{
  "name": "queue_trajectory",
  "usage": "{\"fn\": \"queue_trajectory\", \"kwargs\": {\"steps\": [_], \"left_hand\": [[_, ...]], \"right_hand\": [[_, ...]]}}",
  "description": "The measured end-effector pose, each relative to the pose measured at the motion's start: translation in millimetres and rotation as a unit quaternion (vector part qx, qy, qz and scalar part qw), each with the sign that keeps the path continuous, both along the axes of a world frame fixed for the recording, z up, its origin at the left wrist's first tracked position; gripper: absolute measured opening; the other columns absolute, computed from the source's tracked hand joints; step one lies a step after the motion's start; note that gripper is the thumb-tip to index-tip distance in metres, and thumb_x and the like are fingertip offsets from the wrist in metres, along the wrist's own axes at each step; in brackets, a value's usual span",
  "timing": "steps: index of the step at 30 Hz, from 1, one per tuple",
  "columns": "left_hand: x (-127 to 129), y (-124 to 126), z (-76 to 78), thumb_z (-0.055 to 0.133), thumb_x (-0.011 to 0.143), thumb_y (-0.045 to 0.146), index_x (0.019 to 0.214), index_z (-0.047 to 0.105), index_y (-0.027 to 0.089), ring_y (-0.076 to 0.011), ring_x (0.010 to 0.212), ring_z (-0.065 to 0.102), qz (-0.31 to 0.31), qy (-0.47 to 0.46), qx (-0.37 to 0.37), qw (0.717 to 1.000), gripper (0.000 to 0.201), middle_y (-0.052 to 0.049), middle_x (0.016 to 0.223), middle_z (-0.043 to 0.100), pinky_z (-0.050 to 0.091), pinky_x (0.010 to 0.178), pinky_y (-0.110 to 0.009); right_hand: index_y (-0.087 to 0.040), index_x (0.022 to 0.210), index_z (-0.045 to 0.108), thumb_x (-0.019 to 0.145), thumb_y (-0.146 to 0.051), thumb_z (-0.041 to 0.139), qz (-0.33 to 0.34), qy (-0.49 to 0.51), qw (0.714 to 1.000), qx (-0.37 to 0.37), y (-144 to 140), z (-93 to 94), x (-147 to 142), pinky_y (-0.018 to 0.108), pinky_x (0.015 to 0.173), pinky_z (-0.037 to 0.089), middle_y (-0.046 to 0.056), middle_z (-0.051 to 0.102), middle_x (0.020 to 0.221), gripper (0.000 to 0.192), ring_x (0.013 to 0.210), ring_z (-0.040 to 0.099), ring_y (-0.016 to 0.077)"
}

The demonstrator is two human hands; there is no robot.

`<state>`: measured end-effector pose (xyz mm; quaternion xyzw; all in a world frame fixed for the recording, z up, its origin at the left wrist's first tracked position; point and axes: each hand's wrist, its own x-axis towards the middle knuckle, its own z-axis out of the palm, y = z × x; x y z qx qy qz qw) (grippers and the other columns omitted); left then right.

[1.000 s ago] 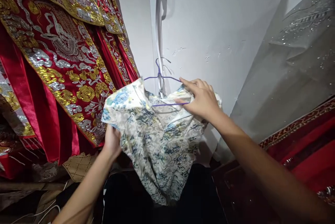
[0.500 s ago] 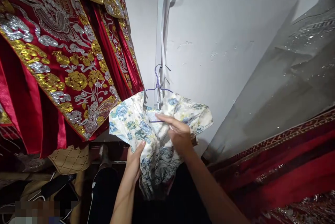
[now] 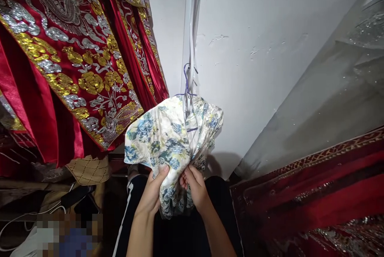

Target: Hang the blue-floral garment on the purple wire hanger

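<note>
A white dress (image 3: 168,133) with a blue, green and yellow floral print hangs in front of me on a purple wire hanger (image 3: 186,85). The hanger's hook sits at a pale upright strap or rail on the wall. My left hand (image 3: 154,189) is closed on the dress's left side below the sleeve, thumb on the front of the fabric. At the lower end of the neck opening, my right hand (image 3: 193,185) pinches the garment's edge, fingers curled. The lower part of the garment hangs bunched between my arms. Whether it is a dress or a blouse is partly hidden.
Red costumes with gold and silver sequins (image 3: 90,83) hang at the left. A white wall (image 3: 246,73) stands ahead, with a grey plastic sheet (image 3: 324,101) and red fabric (image 3: 330,205) at the right. A tan quilted seat (image 3: 90,169) and cables lie at lower left.
My right hand has moved down from inside the neck opening to the front edge below it. The garment has turned and its right side has folded inward. My left hand keeps its hold.
</note>
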<state>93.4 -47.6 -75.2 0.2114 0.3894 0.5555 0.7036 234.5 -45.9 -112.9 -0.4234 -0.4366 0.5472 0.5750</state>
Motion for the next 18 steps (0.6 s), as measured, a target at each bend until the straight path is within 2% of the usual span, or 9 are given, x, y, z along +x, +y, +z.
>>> {"fn": "queue_trajectory", "kwargs": {"steps": [2,3,5,7,9,11,12,15,18], "left_hand": [[4,4,-4.6,0.083,0.077,0.032,0.127,0.059,0.016,-0.0311,0.113,0.069,0.002,0.008,-0.005,1.0,0.058,-0.015,0.117,0.073,0.055,0.1,-0.042],[5,7,-9.1,0.083,0.077,0.031,0.127,0.059,0.017,-0.0311,0.115,0.068,0.027,0.026,-0.006,0.999,0.058,-0.015,0.118,0.072,0.054,0.101,-0.042],[7,15,-22.0,0.081,0.077,0.031,0.13,0.056,0.02,-0.0305,0.121,0.064,0.128,0.097,0.014,0.987,0.06,-0.014,0.126,0.067,0.049,0.106,-0.044],[12,21,-37.9,0.08,0.077,0.032,0.135,0.05,0.022,-0.0301,0.128,0.058,0.266,0.195,0.065,0.942,0.066,-0.012,0.135,0.06,0.042,0.113,-0.046],[20,21,-53.2,0.078,0.078,0.036,0.138,0.047,0.023,-0.0309,0.134,0.051,0.347,0.293,0.128,0.882,0.069,-0.011,0.141,0.052,0.036,0.117,-0.048],[31,15,-64.2,0.075,0.08,0.037,0.138,0.048,0.024,-0.032,0.136,0.046,0.354,0.371,0.18,0.839,0.065,-0.012,0.143,0.048,0.033,0.117,-0.05],[36,11,-67.5,0.073,0.083,0.037,0.138,0.048,0.025,-0.032,0.136,0.044,0.336,0.397,0.2,0.831,0.062,-0.011,0.143,0.047,0.033,0.117,-0.051],[46,4,-67.8,0.067,0.088,0.035,0.141,0.045,0.026,-0.0307,0.138,0.042,0.289,0.422,0.241,0.825,0.058,-0.012,0.144,0.045,0.033,0.116,-0.05],[41,11,-61.5,0.064,0.091,0.035,0.136,0.05,0.026,-0.0293,0.136,0.044,0.275,0.411,0.255,0.831,0.048,-0.011,0.14,0.049,0.034,0.114,-0.048]], "right_hand": [[-0.02,0.071,0.055,0.09,-0.055,0.06,-0.008,-0.025,1.0,0.016,0,7.3,5,0.027,0.052,0.033,-0.001,0.052,0.058,0.04,0.054,0.045,0.0132],[-0.02,0.069,0.054,0.091,-0.052,0.059,-0.017,-0.034,0.999,0.016,-1,8.3,8,0.027,0.051,0.031,-0.001,0.051,0.058,0.04,0.053,0.044,0.0127],[-0.02,0.064,0.05,0.093,-0.047,0.054,-0.048,-0.045,0.998,0.0,-5,5.7,17,0.027,0.05,0.029,-0.001,0.049,0.056,0.039,0.052,0.041,0.0118],[-0.02,0.063,0.05,0.092,-0.042,0.052,-0.074,-0.05,0.996,-0.026,-11,-0.2,23,0.026,0.049,0.027,-0.002,0.048,0.055,0.036,0.05,0.039,0.0111],[-0.02,0.062,0.05,0.09,-0.038,0.052,-0.07,-0.058,0.995,-0.036,-15,-5.7,24,0.026,0.049,0.027,-0.002,0.048,0.054,0.034,0.049,0.038,0.0106],[-0.019,0.061,0.052,0.088,-0.036,0.051,-0.049,-0.066,0.996,-0.031,-16,-8.2,20,0.026,0.049,0.027,-0.002,0.049,0.053,0.031,0.048,0.039,0.0106],[-0.019,0.061,0.052,0.088,-0.035,0.05,-0.039,-0.07,0.996,-0.025,-14,-8.1,17,0.026,0.049,0.028,-0.001,0.049,0.053,0.031,0.048,0.04,0.0108],[-0.02,0.064,0.054,0.088,-0.041,0.046,-0.056,-0.13,0.99,-0.007,1,-3.3,13,0.026,0.048,0.032,0.0,0.051,0.054,0.033,0.049,0.044,0.0127],[-0.022,0.071,0.054,0.092,-0.052,0.035,-0.118,-0.247,0.962,-0.01,36,3.4,19,0.027,0.051,0.038,0.001,0.056,0.059,0.041,0.051,0.049,0.0152]]}}
